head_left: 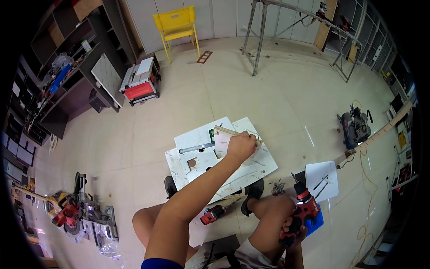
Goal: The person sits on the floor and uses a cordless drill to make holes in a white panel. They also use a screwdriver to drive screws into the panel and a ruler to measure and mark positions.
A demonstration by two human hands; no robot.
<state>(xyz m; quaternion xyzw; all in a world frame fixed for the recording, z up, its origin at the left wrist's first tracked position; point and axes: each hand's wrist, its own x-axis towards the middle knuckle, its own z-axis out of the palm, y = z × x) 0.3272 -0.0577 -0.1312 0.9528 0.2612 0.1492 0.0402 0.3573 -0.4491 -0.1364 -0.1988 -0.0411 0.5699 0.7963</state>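
My left hand [242, 146] reaches forward over a stack of white boards [177, 167] on the floor. Its fingers are closed on the edge of a small white board [222, 142], which has a tan edge along its far side. A grey metal strip [195, 148] lies on the stack beside it, left of a round cut-out's level. My right hand [291, 228], by my right knee, grips a red and black cordless drill [309, 208] by its handle, bit pointing up and away. Another red cordless tool [212, 216] rests on the floor between my feet.
Right of my foot lie a pile of small screws [278, 188], a white tray [330, 171] with thin dark tools and a blue container [317, 224]. A mitre saw [76, 215], red table saw [138, 89], yellow chair [175, 21] and compressor [354, 127] stand around.
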